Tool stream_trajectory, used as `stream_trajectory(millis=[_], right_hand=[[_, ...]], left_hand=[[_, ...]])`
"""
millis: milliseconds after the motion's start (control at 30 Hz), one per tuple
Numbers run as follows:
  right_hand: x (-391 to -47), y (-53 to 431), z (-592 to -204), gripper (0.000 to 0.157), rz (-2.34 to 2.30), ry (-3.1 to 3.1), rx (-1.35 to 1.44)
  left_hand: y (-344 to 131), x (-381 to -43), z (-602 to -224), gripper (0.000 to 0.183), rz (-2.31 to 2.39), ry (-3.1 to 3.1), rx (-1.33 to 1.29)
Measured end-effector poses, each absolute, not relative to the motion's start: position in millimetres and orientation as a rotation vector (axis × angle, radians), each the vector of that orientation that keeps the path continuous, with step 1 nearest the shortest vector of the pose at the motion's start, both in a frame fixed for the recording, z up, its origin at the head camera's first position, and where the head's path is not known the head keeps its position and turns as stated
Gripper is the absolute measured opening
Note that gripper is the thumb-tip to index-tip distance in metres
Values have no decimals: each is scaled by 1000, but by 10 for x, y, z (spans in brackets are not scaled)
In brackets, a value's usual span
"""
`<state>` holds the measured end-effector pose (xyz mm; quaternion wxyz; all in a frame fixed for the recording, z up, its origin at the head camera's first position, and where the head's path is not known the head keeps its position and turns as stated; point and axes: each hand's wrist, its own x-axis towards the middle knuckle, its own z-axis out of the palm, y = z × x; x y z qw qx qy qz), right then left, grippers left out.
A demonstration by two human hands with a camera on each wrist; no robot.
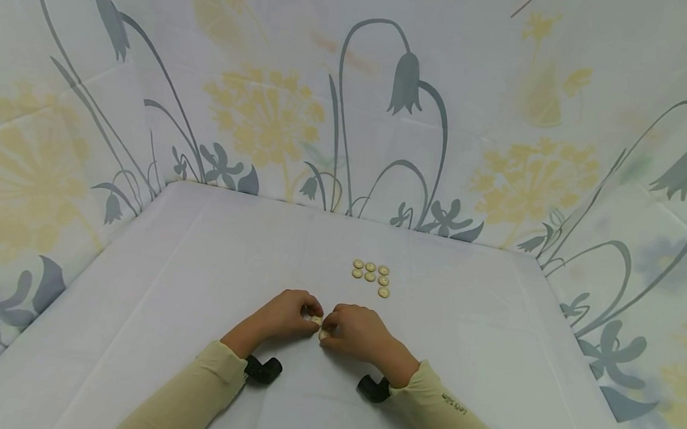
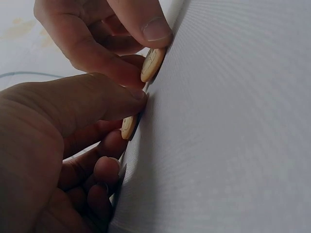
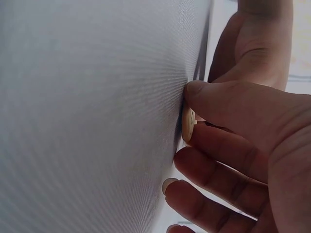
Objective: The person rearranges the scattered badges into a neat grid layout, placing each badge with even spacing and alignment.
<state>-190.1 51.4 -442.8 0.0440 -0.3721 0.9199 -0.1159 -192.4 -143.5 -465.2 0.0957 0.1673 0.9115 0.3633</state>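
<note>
My left hand [image 1: 287,315] pinches a small round wooden disc [image 1: 315,319] between thumb and forefinger, close over the white cloth. Right beside it, my right hand [image 1: 359,334] holds a second wooden disc [image 1: 324,334] the same way, and the fingertips of both hands nearly meet. In the left wrist view, the left hand's disc [image 2: 128,127] stands tilted at the cloth, partly covered by the thumb. The other disc [image 2: 152,64] shows dark line markings on its face. The right wrist view shows the right hand's disc [image 3: 188,121] edge-on under the thumb.
Several similar wooden discs [image 1: 370,267] lie beyond the right hand, in two short rows with one more disc [image 1: 383,292] below the right end. White cloth [image 1: 198,244] covers the table. Flower-printed fabric [image 1: 384,144] rises behind and at both sides.
</note>
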Motion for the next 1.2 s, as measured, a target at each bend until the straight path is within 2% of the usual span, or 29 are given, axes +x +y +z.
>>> stream_trajectory(millis=[1200], right_hand=[[-1954, 599, -4404, 21, -317, 2799, -1188]], left_hand=[[-1438, -1908, -4638, 16, 1104, 2700, 511]])
